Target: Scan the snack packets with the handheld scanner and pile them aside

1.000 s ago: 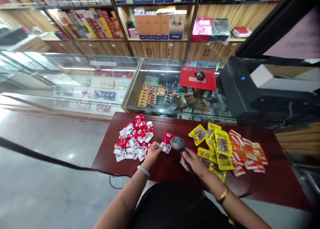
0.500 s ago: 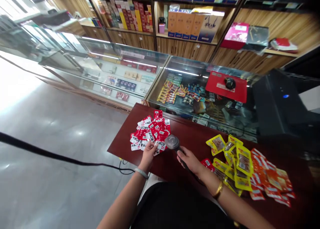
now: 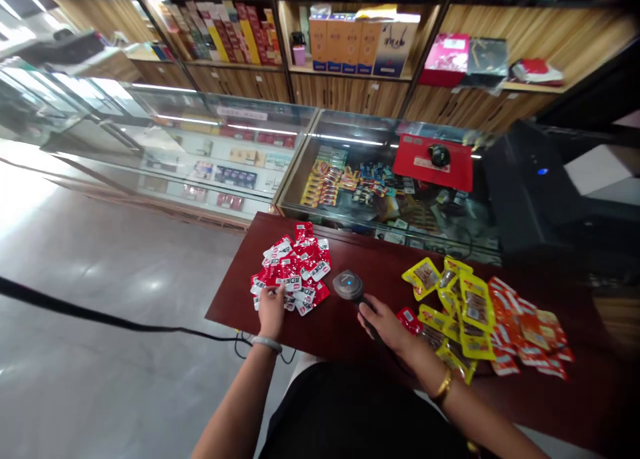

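Note:
My left hand (image 3: 271,313) is at the near left edge of a pile of small red-and-white snack packets (image 3: 303,262). Its thumb and fingers are pinched on the edge of one packet (image 3: 290,283) lying on the pile; the fingertips are partly hidden. In my right hand (image 3: 384,322) is a dark handheld barcode scanner (image 3: 349,284), gripped by its handle. The scanner's head points left and is held apart from the packets, with a small blue light on top. A single red packet (image 3: 410,320) lies just beyond my right wrist.
The dark red table (image 3: 350,245) also bears yellow snack packets (image 3: 476,302) and orange-red packets (image 3: 530,329) on the right. A glass display case (image 3: 300,152) runs behind it, with a red mat (image 3: 434,162) on top. A black machine (image 3: 530,199) stands at right.
My left hand has shifted left along the packet pile, and some packets lie differently. The scanner stays in my right hand; its blue light now shows. The view has turned slightly.

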Demonstrator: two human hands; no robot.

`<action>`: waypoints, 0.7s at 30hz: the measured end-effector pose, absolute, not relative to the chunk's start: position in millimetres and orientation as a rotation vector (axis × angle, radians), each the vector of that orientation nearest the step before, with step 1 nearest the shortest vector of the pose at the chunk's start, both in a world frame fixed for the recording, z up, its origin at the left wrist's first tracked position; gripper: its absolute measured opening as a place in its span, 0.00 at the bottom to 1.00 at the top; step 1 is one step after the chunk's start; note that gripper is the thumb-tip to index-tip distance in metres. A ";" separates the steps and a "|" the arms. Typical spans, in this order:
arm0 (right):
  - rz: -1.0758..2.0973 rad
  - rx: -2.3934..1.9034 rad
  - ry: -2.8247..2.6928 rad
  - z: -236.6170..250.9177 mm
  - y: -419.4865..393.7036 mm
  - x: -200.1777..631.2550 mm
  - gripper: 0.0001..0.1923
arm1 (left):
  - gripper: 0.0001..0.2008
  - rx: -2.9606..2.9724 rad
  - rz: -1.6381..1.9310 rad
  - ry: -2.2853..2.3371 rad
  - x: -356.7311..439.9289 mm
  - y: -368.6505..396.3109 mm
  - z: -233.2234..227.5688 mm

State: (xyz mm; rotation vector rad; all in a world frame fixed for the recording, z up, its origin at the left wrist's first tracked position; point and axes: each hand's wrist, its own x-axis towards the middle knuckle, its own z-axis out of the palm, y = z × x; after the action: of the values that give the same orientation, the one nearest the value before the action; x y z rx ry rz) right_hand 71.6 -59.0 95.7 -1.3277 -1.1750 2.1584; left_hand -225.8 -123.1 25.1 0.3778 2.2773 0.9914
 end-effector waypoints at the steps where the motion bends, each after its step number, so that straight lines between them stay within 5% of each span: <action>1: 2.143 -1.343 -1.157 95.9 -60.2 79.0 0.32 | 0.20 0.439 0.963 2.333 -223.6 -122.3 25.7; 9: 1.919 -1.504 -0.963 98.1 -76.1 160.8 0.26 | 0.11 1.207 0.727 1.806 -99.1 -77.5 22.5; 16: 1.753 -1.672 -0.667 92.5 -101.9 231.6 0.31 | 0.30 1.874 0.117 1.636 33.3 -57.8 31.2; 21: 1.712 -1.697 -0.629 88.5 -118.2 248.2 0.32 | 0.25 2.072 -0.069 1.569 59.1 -51.5 32.7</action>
State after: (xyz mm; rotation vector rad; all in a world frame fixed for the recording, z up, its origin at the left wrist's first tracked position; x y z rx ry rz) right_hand 248.2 -118.2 88.5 -1.6971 -0.6293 1.7121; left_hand 59.1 -51.5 32.7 2.0718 1.5687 -0.0686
